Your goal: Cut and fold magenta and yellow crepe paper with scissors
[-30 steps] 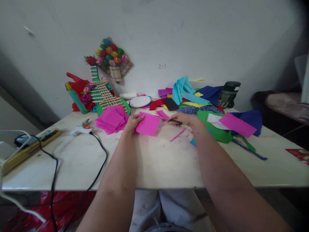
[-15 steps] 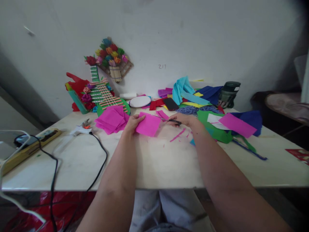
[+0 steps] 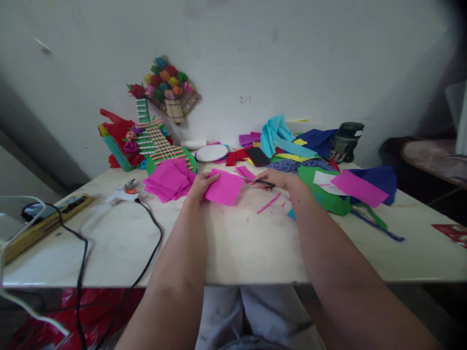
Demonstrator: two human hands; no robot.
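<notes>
Left hand (image 3: pixel 200 187) pinching a pink square (image 3: pixel 224 190), right hand (image 3: pixel 275 179) grasping scissors (image 3: pixel 265 183).
The left grip has the square between thumb and fingers above the middle of the worktop (image 3: pixel 251 253); the right grip is closed around the scissors' dark handles, with the blades at the square's upper edge. Pink scraps (image 3: pixel 268 204) lie near the right hand, and a pile of pink sheets (image 3: pixel 168 181) lies just beside the left hand. Farther out are a phone (image 3: pixel 259 157) behind the scissors and a glue gun (image 3: pixel 123 195) left of the pile.
</notes>
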